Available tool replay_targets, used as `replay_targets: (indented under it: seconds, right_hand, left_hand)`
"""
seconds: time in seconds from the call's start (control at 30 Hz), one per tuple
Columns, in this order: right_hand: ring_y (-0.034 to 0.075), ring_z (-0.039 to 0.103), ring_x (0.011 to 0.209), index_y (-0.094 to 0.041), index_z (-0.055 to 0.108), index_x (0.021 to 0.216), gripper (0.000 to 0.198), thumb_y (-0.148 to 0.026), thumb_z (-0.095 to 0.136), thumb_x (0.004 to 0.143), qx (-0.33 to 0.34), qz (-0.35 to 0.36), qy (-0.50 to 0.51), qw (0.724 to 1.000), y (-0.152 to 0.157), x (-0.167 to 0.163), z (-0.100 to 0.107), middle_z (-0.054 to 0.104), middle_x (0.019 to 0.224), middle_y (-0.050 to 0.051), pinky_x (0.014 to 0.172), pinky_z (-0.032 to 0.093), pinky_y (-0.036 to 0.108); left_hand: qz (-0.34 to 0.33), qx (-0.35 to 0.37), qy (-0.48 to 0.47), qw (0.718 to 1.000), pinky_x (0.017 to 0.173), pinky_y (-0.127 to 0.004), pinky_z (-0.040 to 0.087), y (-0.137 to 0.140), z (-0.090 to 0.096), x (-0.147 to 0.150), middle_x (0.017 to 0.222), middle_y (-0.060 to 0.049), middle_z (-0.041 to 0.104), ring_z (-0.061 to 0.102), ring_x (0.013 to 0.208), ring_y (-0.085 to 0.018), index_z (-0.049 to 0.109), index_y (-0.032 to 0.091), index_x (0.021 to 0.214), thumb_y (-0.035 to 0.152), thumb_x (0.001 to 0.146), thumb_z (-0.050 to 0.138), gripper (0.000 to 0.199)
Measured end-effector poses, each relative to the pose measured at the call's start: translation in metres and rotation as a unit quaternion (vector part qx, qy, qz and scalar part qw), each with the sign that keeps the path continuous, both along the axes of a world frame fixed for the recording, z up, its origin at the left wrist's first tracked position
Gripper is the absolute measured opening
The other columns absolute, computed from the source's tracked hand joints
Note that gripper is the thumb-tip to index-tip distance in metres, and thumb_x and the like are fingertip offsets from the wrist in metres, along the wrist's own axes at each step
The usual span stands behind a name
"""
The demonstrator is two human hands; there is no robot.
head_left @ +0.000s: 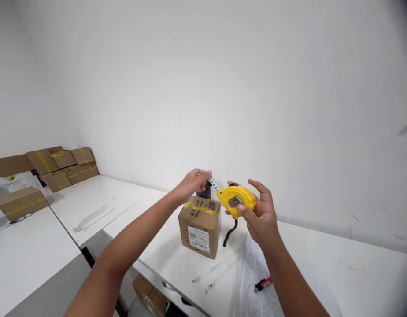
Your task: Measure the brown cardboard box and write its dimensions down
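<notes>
My right hand (261,215) grips a yellow tape measure (241,198) above the white table, its black wrist strap (230,233) hanging down. A short length of white blade (214,182) with black numbers runs out of the case to the left. The end of that blade is pinched between the fingers of my left hand (194,182). Below and between both hands stands a closed cardboard box (200,226) with yellow tape on top and a white label on its front. Behind the box, a dark cylindrical object (205,192) is partly hidden by my left hand.
A red and black pen (263,285) lies on printed paper (256,264) at the right front, partly behind my right forearm. Several taped cardboard boxes (81,171) are stacked at the far left. More boxes (149,295) sit below the table edge. A white wall (203,88) rises behind.
</notes>
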State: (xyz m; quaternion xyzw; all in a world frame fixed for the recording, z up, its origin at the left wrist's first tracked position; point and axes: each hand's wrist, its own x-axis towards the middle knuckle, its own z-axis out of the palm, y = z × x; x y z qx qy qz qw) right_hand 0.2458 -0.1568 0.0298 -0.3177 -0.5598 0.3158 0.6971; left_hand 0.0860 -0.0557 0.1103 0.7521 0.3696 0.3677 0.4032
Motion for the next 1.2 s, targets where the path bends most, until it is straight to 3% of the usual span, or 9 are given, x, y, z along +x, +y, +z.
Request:
replay_targets:
  seconds: [0.1, 0.27, 0.4, 0.5, 0.7, 0.8, 0.9, 1.03, 1.2]
  right_hand:
    - [0.024, 0.064, 0.097, -0.028, 0.038, 0.128, 0.064, -0.043, 0.070, 0.075, 0.014, -0.046, 0.153, 0.987, 0.007, 0.007, 0.002, 0.059, 0.126, 0.012, 0.062, 0.054, 0.030]
    - [0.017, 0.064, 0.081, -0.025, 0.054, 0.111, 0.050, -0.035, 0.078, 0.068, 0.010, -0.081, 0.324, 0.943, 0.008, 0.018, 0.006, 0.066, 0.101, 0.004, 0.045, 0.046, 0.019]
    - [0.019, 0.067, 0.089, -0.027, 0.052, 0.111, 0.050, -0.035, 0.080, 0.070, 0.013, -0.072, 0.367, 0.927, 0.006, 0.020, 0.008, 0.066, 0.104, 0.004, 0.046, 0.045, 0.016]
    - [0.020, 0.069, 0.091, -0.029, 0.051, 0.112, 0.055, -0.032, 0.083, 0.068, 0.021, -0.060, 0.374, 0.925, 0.010, 0.015, 0.008, 0.066, 0.103, 0.002, 0.045, 0.043, 0.015]
    - [0.023, 0.070, 0.084, -0.028, 0.050, 0.116, 0.062, -0.038, 0.085, 0.065, -0.028, 0.017, 0.303, 0.952, 0.018, -0.001, 0.000, 0.070, 0.099, 0.005, 0.040, 0.043, 0.016]
    - [0.023, 0.070, 0.079, -0.027, 0.050, 0.119, 0.063, -0.038, 0.083, 0.067, -0.063, 0.070, 0.238, 0.967, 0.015, -0.008, -0.003, 0.071, 0.095, 0.005, 0.038, 0.043, 0.018]
    - [0.025, 0.070, 0.082, -0.029, 0.046, 0.127, 0.071, -0.038, 0.083, 0.067, -0.080, 0.106, 0.175, 0.976, 0.011, -0.014, -0.004, 0.071, 0.097, 0.006, 0.039, 0.044, 0.020]
    - [0.025, 0.068, 0.082, -0.030, 0.045, 0.127, 0.067, -0.046, 0.078, 0.071, -0.078, 0.135, 0.125, 0.980, 0.009, -0.021, -0.009, 0.070, 0.098, 0.006, 0.043, 0.047, 0.023]
    - [0.018, 0.062, 0.077, -0.029, 0.056, 0.114, 0.047, -0.051, 0.072, 0.076, -0.084, 0.085, 0.053, 0.991, 0.016, -0.023, -0.021, 0.065, 0.097, 0.002, 0.061, 0.054, 0.028]
  left_hand:
    - [-0.074, 0.130, 0.176, 0.973, 0.101, -0.048, 0.040, -0.006, -0.044, -0.008, 0.129, -0.015, 0.059, 0.055, 0.118, -0.030, 0.052, 0.019, 0.129, 0.066, 0.092, 0.028, 0.064]
    - [-0.064, 0.231, 0.423, 0.874, 0.113, -0.066, 0.012, -0.005, -0.098, -0.043, 0.161, -0.010, 0.017, 0.012, 0.146, -0.044, 0.027, 0.033, 0.150, 0.066, 0.066, 0.071, 0.101]
    - [0.034, 0.232, 0.272, 0.933, 0.118, -0.054, 0.016, -0.002, -0.120, -0.087, 0.159, -0.009, 0.026, 0.019, 0.146, -0.037, 0.034, 0.031, 0.148, 0.056, 0.067, 0.077, 0.095]
    - [0.117, 0.123, 0.047, 0.984, 0.114, -0.049, 0.030, -0.014, -0.150, -0.109, 0.153, -0.011, 0.038, 0.034, 0.141, -0.033, 0.032, 0.027, 0.149, 0.056, 0.074, 0.070, 0.089]
    - [0.092, -0.069, -0.186, 0.976, 0.101, -0.046, 0.046, -0.057, -0.209, -0.093, 0.144, -0.015, 0.050, 0.051, 0.127, -0.035, 0.030, 0.024, 0.149, 0.059, 0.068, 0.074, 0.099]
    - [0.171, -0.045, -0.186, 0.966, 0.099, -0.042, 0.047, -0.071, -0.188, -0.083, 0.145, -0.015, 0.046, 0.052, 0.126, -0.033, 0.029, 0.025, 0.147, 0.058, 0.074, 0.071, 0.091]
    - [0.236, 0.065, -0.121, 0.962, 0.104, -0.040, 0.039, -0.081, -0.141, -0.078, 0.133, -0.011, 0.056, 0.052, 0.123, -0.028, 0.053, 0.022, 0.125, 0.057, 0.087, 0.054, 0.051]
    - [0.080, 0.014, -0.035, 0.996, 0.088, -0.034, 0.044, -0.088, -0.085, -0.061, 0.098, -0.007, 0.069, 0.062, 0.095, -0.021, 0.064, 0.019, 0.099, 0.060, 0.092, 0.041, 0.047]
    - [-0.063, -0.121, -0.065, 0.989, 0.067, -0.029, 0.043, -0.082, -0.065, -0.037, 0.069, -0.004, 0.061, 0.056, 0.063, -0.014, 0.061, 0.014, 0.077, 0.073, 0.083, 0.042, 0.063]
